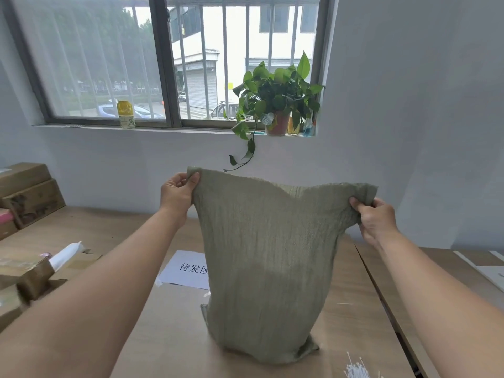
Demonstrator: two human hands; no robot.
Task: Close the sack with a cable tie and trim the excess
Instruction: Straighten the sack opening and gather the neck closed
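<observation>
A grey-green woven sack [267,263] stands upright on the wooden table [174,331], its bottom filled and its mouth open and stretched wide. My left hand [177,192] pinches the left top corner of the sack. My right hand [375,216] grips the right top corner, with cloth bunched in its fingers. A bunch of white cable ties [357,371] lies on the table at the bottom edge, right of the sack. No cutting tool is in sight.
A white paper sheet [188,270] with printed characters lies behind the sack. Cardboard boxes [27,197] are stacked at the left, more boxes [24,276] nearer. A second table [463,271] adjoins on the right. A potted plant [278,102] sits on the windowsill.
</observation>
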